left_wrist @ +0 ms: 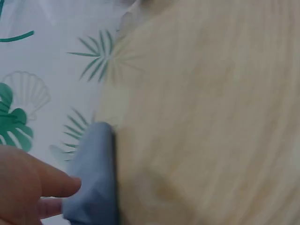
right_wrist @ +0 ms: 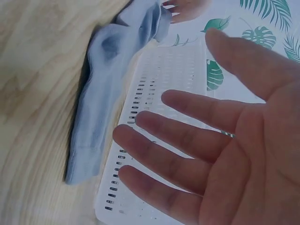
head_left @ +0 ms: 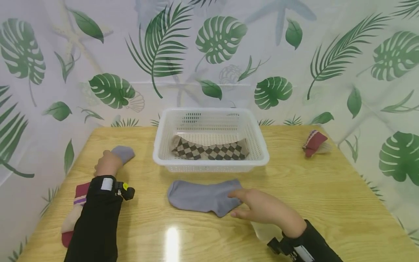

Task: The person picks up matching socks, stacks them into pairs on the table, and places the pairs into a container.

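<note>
I have the thumb and curled fingers of the left hand (head_left: pixel 108 164) pinching a bunched grey sock (head_left: pixel 124 153) at the table's far left, while the right hand's (head_left: pixel 262 206) fingers are spread over the right end of a flat grey sock (head_left: pixel 201 196), though from here I cannot tell if they touch it. That flat one lies just in front of the white basket (head_left: pixel 211 162), which holds checkered cloth (head_left: pixel 226 152). Farther out on the table (head_left: pixel 147 233), I see a red-and-cream sock (head_left: pixel 72 220) partly behind the left sleeve (head_left: pixel 96 222) and a red bundle (head_left: pixel 315 143) near the far right corner.
</note>
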Demonstrator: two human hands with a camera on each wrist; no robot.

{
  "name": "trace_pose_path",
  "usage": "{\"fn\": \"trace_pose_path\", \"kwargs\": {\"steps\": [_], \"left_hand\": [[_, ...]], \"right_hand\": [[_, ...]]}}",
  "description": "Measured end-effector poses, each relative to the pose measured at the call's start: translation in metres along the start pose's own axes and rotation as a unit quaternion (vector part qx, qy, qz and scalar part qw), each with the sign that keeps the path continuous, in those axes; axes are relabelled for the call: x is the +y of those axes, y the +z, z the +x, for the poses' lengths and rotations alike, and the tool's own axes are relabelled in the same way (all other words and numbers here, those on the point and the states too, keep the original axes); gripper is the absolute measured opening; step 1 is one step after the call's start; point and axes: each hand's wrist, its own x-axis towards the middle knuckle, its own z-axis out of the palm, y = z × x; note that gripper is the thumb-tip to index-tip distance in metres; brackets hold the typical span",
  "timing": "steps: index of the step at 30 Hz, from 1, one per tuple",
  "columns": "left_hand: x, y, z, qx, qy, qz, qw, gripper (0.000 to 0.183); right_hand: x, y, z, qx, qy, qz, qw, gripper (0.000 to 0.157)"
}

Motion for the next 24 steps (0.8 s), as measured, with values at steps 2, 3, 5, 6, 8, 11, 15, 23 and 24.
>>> {"fn": "trace_pose_path", "kwargs": {"steps": [2, 3, 5, 6, 8, 11, 15, 23, 24], "left_hand": [[-0.003, 0.010, 0.002, 0.031, -0.007, 0.000, 0.9995, 0.053], [-0.004, 0.014, 0.003, 0.043, -0.002, 0.006, 0.9990, 0.051], [-0.004, 0.018, 0.000, 0.061, 0.015, 0.018, 0.9978, 0.048], [-0.003, 0.019, -0.001, 0.066, 0.029, 0.024, 0.9971, 0.046], [-0.001, 0.019, -0.005, 0.067, 0.061, 0.023, 0.9956, 0.044], [0.003, 0.015, -0.012, 0.076, 0.108, -0.003, 0.9913, 0.044], [0.021, 0.003, -0.032, 0.120, 0.170, -0.060, 0.9763, 0.041], [0.085, 0.009, -0.116, 0.172, 0.428, -0.084, 0.8832, 0.025], [0.090, 0.017, -0.126, 0.166, 0.458, -0.070, 0.8706, 0.025]], "right_hand": [[-0.001, 0.000, 0.000, -0.006, -0.002, -0.001, 1.000, 0.052], [-0.001, 0.000, 0.000, -0.005, -0.004, -0.001, 1.000, 0.051], [-0.001, 0.000, 0.000, -0.007, -0.005, 0.003, 1.000, 0.051], [-0.001, 0.001, 0.000, -0.008, -0.007, 0.006, 1.000, 0.051], [-0.001, 0.002, -0.001, -0.010, -0.008, 0.012, 1.000, 0.051], [-0.001, 0.003, -0.002, -0.013, -0.009, 0.010, 1.000, 0.050], [-0.002, 0.004, -0.002, -0.008, -0.014, 0.002, 1.000, 0.049], [-0.014, 0.002, 0.005, 0.147, -0.035, 0.050, 0.987, 0.030], [-0.016, 0.001, 0.009, 0.171, -0.035, 0.071, 0.982, 0.028]]}}
